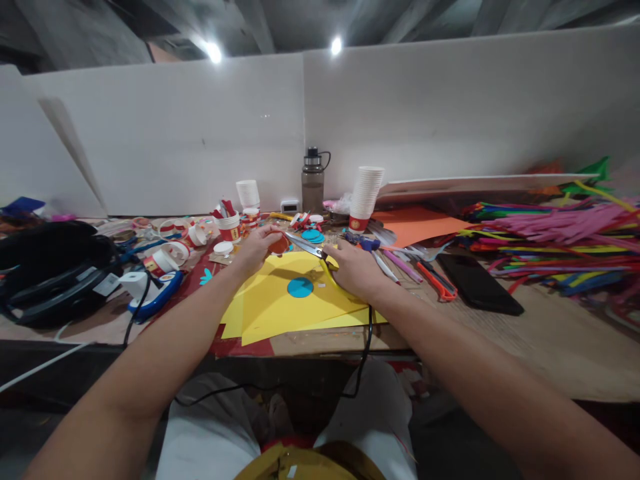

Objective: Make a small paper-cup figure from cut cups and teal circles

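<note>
My left hand (260, 248) pinches a small orange-red paper piece (279, 244) over the upper edge of the yellow sheets. Scissors (310, 249) with yellow handles are gripped in my right hand (350, 268), their blades pointing left toward that piece. Beneath both hands lie overlapping yellow paper sheets (270, 303). One blue paper disc (301, 287) rests on the top sheet, and several more blue discs (313, 236) lie just behind the scissors.
Paper cups (367, 193) and a bottle (313, 187) stand at the back. A phone (480, 283), orange-handled cutter (437, 280) and colourful pipe cleaners (560, 233) lie right. A power strip (156, 297) and black bag (55, 273) are left. A black cable crosses the front edge.
</note>
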Motion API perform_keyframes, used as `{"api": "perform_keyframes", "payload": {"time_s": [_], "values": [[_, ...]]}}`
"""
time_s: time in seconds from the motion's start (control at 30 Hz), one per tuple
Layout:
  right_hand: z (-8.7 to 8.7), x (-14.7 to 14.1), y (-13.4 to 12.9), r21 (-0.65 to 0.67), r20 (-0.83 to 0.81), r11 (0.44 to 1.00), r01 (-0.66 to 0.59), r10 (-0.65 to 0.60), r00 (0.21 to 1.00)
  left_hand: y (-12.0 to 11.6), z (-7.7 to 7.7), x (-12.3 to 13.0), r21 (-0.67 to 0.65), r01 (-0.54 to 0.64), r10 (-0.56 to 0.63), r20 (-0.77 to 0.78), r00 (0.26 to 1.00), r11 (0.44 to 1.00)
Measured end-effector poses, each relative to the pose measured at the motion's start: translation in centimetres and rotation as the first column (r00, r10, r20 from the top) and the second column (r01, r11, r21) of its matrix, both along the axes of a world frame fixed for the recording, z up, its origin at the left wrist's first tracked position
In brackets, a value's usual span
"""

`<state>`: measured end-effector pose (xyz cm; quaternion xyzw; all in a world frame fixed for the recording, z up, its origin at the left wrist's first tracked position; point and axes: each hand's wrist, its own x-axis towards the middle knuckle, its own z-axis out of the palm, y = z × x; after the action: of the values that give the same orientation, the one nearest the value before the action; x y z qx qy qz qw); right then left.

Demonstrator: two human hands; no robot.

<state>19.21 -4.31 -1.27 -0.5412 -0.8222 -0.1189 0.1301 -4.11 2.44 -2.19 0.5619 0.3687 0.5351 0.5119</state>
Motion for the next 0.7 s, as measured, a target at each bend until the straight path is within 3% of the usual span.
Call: {"api": "perform_keyframes", "payload": {"time_s": [0.17, 0.4, 0.7], "values": [[-0.01, 0.07, 0.05, 0.042, -0.01, 0.999, -0.03, 0.03, 1.0, 0.04, -0.21, 0.08, 0.021, 0.024, -0.024, 0.003, 1.0, 0.999], [-0.1, -0.09, 0.13, 0.054, 0.005, 0.998, 0.009, -0.01, 1.0, -0.01, -0.69, 0.33, -0.025, 0.093, -0.089, 0.127, 0.988, 0.995], [0.15, -0.06, 0.05, 0.031, 0.021, 1.0, 0.001, -0.001, 1.0, 0.01, -0.6, 0.09, -0.044, 0.122, -0.117, 0.106, 0.987, 0.992]]}}
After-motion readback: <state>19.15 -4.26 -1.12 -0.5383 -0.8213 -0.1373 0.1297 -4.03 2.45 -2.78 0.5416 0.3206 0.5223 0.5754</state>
